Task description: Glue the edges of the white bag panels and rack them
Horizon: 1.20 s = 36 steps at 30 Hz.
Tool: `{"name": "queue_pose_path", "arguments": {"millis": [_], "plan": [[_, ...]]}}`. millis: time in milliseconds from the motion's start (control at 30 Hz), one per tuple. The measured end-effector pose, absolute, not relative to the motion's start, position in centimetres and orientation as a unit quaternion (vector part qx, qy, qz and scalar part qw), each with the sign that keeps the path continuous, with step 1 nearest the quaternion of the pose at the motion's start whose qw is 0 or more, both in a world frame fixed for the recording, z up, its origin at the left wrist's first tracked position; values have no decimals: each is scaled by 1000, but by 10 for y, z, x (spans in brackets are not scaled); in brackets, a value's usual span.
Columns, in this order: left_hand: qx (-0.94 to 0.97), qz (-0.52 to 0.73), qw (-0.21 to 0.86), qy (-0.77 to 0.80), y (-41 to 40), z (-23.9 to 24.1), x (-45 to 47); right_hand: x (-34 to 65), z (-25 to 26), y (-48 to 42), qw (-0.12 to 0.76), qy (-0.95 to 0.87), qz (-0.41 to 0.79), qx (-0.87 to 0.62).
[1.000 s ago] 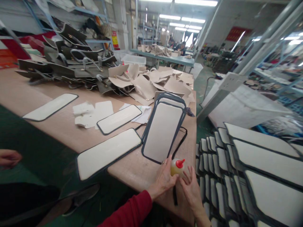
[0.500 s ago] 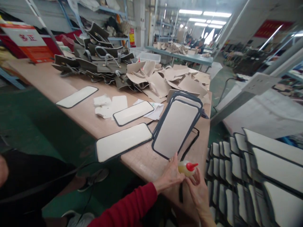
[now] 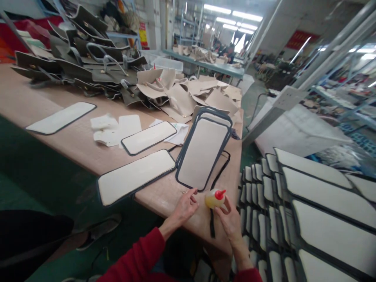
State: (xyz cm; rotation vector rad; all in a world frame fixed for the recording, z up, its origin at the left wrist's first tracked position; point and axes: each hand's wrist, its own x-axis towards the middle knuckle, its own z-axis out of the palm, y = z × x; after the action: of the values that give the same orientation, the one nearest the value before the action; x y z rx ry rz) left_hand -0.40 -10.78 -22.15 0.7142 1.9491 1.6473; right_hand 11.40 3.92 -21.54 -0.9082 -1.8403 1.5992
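Note:
My right hand [image 3: 229, 217] grips a squeeze bottle [image 3: 214, 200] of yellowish liquid with a red pointed nozzle, held near the table's front corner. My left hand [image 3: 185, 205] is off the bottle, fingers loosely bent and apart, with nothing visible in them. Its fingertips are beside the lower edge of a stack of rounded, pale panels with dark edging [image 3: 202, 152]. Left of the stack lies a large pale panel [image 3: 136, 176], overhanging the table edge. Behind it is a smaller panel [image 3: 149, 137]. A black strap [image 3: 221, 170] runs out along the stack's right side.
Dark leather-like bag pieces [image 3: 88, 62] and beige ones [image 3: 182, 92] are heaped at the back of the table [image 3: 73, 150]. Another panel [image 3: 61, 117] and white scraps [image 3: 107, 129] lie at left. Rows of edged panels [image 3: 331, 219] stand at right, below a metal post [image 3: 270, 113]. Someone's shoe shows lower left.
My left hand has come away from the bottle toward the left, while my right hand keeps hold of it. The whole view has shifted to the right.

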Motion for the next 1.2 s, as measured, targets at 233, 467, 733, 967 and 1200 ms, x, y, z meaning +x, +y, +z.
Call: {"name": "queue_pose_path", "arguments": {"millis": [233, 467, 733, 967, 1200], "plan": [[276, 620, 269, 683, -68, -238, 14, 118, -221, 41, 305, -643, 612, -345], [295, 616, 249, 687, -65, -239, 13, 117, -221, 45, 286, -610, 653, -345], [322, 608, 207, 696, -63, -235, 13, 119, -222, 49, 260, -645, 627, -350], [327, 610, 199, 694, -65, -244, 11, 127, -212, 44, 236, -686, 596, -346], [316, 610, 193, 700, -64, -238, 18, 137, -212, 40, 226, -724, 552, -346]]}}
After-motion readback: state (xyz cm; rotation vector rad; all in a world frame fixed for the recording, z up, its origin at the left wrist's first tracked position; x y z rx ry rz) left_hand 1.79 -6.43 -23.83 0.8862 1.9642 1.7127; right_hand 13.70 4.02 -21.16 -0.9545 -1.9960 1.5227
